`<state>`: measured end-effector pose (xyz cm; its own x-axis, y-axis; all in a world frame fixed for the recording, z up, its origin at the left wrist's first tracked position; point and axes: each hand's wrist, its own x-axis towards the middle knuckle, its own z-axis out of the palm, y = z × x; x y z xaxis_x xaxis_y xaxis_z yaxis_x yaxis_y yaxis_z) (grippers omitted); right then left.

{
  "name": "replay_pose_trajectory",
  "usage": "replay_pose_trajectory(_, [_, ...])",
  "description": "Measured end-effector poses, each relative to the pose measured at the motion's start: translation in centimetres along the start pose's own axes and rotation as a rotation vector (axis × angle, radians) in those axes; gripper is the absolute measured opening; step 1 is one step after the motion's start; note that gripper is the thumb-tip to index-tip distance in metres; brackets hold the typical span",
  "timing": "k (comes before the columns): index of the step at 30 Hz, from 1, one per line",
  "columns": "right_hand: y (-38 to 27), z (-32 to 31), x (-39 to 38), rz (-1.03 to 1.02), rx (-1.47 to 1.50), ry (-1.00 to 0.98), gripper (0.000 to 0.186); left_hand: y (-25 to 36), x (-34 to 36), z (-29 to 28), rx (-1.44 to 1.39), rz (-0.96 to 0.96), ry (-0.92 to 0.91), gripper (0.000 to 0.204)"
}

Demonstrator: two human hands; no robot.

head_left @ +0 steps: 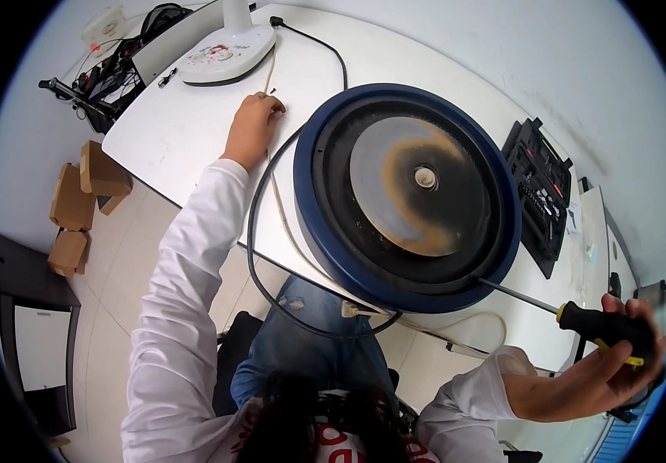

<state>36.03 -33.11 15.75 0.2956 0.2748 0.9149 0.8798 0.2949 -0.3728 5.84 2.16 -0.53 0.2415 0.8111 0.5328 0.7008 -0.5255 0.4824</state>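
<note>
A round appliance with a dark blue rim [309, 193] and a stained grey inner plate [379, 177] lies on the white table. My right hand [618, 355] grips a black-and-yellow screwdriver [593, 319], whose shaft reaches into the lower right of the appliance's black inner ring. My left hand [256, 123] rests on the table left of the appliance, fingers curled beside a white cord. I cannot make out whether anything is between those fingers. A small dark screw [273, 90] lies just beyond them, and a black cable [254, 224] loops round the appliance's left side.
A white pedestal base [225, 58] stands at the back left, near a black plug [276, 21]. An open black tool case [537, 201] lies right of the appliance. Cardboard boxes [70, 197] are on the floor at left, and tangled electronics [113, 85] sit beyond the table's left end.
</note>
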Motion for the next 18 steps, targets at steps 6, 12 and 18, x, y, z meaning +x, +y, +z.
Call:
replay_pose_trajectory(6, [-2.4,1.5,-1.3,-0.086,0.003,-0.066,0.061,-0.3,0.0,0.0,0.015,0.068,0.103,0.008])
replay_pose_trajectory(12, [-2.7,1.0,0.3,0.168,-0.043,-0.13,0.066,-0.8,0.2,0.2,-0.083,-0.02,0.132,0.007])
replay_pose_trajectory(18, [-4.9,0.8,0.1,0.013,-0.043,0.18,0.047,-1.0,0.1,0.4,-0.101,-0.027,0.175,0.007])
